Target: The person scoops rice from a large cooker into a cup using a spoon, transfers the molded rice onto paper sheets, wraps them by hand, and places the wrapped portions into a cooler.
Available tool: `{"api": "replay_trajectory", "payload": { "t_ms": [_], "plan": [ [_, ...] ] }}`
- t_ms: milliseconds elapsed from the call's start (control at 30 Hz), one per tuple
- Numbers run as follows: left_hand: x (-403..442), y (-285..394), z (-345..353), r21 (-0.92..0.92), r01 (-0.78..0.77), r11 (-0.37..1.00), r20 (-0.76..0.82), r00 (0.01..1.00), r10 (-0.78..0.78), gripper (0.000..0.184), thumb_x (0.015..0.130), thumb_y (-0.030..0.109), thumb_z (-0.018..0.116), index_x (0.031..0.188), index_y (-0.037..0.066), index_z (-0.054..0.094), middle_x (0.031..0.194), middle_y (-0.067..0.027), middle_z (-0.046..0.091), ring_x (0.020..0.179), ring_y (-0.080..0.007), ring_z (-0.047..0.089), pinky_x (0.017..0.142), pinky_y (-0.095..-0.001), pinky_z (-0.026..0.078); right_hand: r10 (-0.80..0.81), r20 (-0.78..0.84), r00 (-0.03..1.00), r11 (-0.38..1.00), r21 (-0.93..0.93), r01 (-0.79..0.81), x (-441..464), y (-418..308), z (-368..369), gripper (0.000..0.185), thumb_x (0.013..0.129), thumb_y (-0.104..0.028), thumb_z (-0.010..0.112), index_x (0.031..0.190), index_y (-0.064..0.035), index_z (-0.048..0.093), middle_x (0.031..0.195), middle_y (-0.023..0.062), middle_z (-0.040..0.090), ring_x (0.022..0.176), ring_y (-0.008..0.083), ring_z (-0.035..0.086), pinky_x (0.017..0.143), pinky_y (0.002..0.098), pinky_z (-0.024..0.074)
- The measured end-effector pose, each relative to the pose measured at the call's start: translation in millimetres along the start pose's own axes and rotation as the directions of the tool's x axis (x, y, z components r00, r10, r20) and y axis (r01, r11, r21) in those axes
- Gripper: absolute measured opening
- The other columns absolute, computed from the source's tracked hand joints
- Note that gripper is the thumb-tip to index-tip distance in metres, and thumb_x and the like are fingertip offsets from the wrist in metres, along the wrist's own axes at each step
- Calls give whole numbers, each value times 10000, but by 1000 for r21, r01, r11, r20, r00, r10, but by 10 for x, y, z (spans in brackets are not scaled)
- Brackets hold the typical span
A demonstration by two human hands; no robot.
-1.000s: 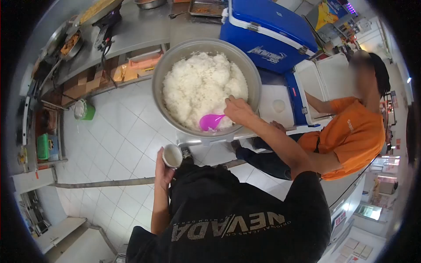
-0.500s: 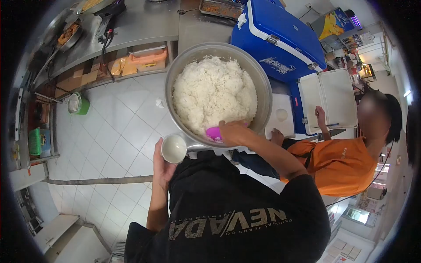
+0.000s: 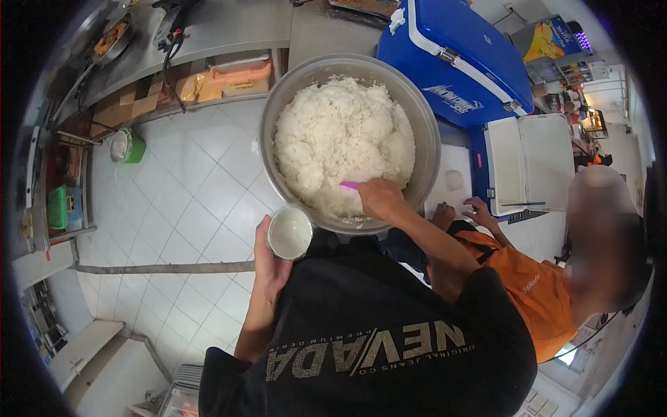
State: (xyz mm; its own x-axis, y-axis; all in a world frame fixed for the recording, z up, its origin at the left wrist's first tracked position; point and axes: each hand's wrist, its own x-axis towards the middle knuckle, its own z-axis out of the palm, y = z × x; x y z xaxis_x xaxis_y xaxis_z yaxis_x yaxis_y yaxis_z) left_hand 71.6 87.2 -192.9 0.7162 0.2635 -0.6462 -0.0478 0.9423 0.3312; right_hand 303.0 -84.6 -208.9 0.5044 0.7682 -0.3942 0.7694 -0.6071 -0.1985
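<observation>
A wide metal pot [image 3: 267, 156] heaped with cooked white rice [image 3: 340, 135] stands before me. In my right hand [image 3: 381, 199] is a pink rice paddle [image 3: 349, 185]; its blade is mostly sunk in the rice near the pot's close side. My left hand [image 3: 269, 264] grips a pale round cup [image 3: 290, 233] just outside the pot's rim, its mouth facing up toward the camera. The inside of the cup looks white, and I cannot tell how much rice, if any, is in it.
Right of the pot are a blue cooler [image 3: 445, 69] and a second cooler with its white lid open [image 3: 531, 163]. A co-worker in an orange shirt [image 3: 521, 285] is close on my right. A steel counter [image 3: 240, 28] and a green bucket [image 3: 132, 147] are to the left.
The paddle has gone from lying flat at the pot's edge to deeper in the rice, with my right hand shifted right. The co-worker has leaned closer, both hands now together beside the pot.
</observation>
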Motion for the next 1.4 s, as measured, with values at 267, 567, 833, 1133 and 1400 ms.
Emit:
{"api": "replay_trajectory", "payload": {
  "t_ms": [267, 567, 833, 1133, 1400],
  "plan": [
    [-39, -116, 78, -36, -108, 993, -77, 991, 105, 503, 1033, 474, 416, 1247, 55, 593, 1198, -93, 656, 1104, -241, 625, 977, -410, 491, -441, 475, 761, 895, 176, 409, 692, 390, 173, 151, 712, -69, 580, 741, -5, 714, 646, 190, 637, 565, 343, 583, 550, 460, 437],
    [-123, -123, -12, -211, -123, 970, -42, 992, 117, 530, 1032, 456, 416, 1278, 16, 579, 1238, -138, 645, 1145, -294, 620, 994, -428, 490, -313, 433, 845, 949, 170, 265, 717, 557, -456, 162, 790, -106, 586, 765, -35, 730, 588, 170, 612, 514, 317, 582, 517, 447, 439],
    [-180, -78, -2, -185, -111, 976, -9, 994, 111, 540, 1033, 466, 440, 1264, 4, 595, 1211, -116, 665, 1116, -249, 635, 973, -392, 506, -321, 163, 933, 878, -317, 358, 51, -145, -583, 213, 885, -121, 548, 1009, -12, 682, 775, 160, 699, 748, 350, 699, 685, 498, 546],
    [-161, -67, 11, -178, -128, 976, 1, 991, 131, 526, 1029, 462, 454, 1236, 5, 612, 1197, -114, 672, 1102, -237, 642, 969, -388, 510, -535, 463, 707, 744, -138, 654, 624, 339, -203, 173, 848, -156, 577, 900, -67, 715, 761, 175, 681, 772, 390, 674, 661, 504, 520],
    [-173, -88, 48, -212, -162, 964, -5, 986, 164, 523, 1038, 466, 449, 1251, 13, 601, 1195, -108, 667, 1100, -235, 641, 968, -390, 512, -683, 649, 335, 681, 401, 612, 986, 759, -63, 104, 805, -67, 602, 805, 14, 667, 633, 204, 576, 566, 253, 516, 550, 409, 401]
  ]
}}
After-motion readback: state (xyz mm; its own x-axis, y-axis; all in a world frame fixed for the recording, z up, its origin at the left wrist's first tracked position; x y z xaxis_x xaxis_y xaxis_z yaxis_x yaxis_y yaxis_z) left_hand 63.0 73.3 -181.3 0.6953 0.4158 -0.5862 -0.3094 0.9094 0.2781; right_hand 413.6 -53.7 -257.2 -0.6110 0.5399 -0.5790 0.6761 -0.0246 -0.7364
